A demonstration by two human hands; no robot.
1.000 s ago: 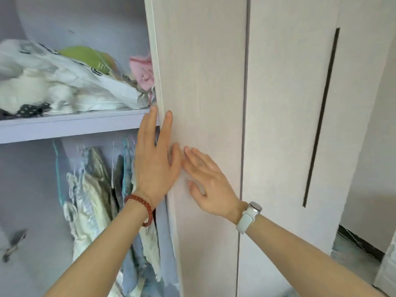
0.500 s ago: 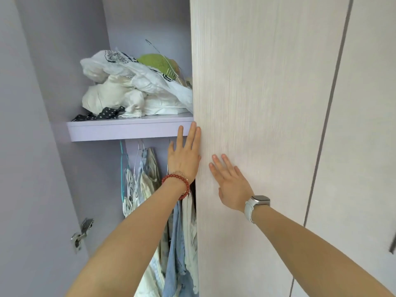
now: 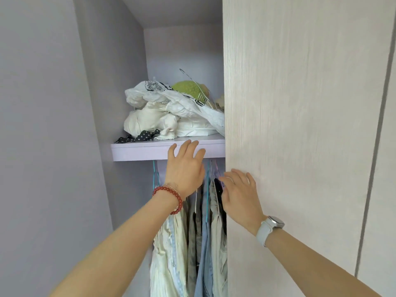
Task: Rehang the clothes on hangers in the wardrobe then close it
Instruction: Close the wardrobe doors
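Fingers on both my left hand (image 3: 185, 168) and right hand (image 3: 240, 192) were spread, holding nothing; best move was flat palms on wardrobe door (image 3: 300, 146), clear of hanging clothes (image 3: 205, 243).

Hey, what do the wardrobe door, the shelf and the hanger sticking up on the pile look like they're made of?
Door: pale board with fine vertical wood-grain lines and a matte finish, probably laminate rather than solid wood. Shelf: smooth, plain lilac board with a square front edge and no grain, likely coated panel. Hanger: thin, shiny silver wire, apparently metal.
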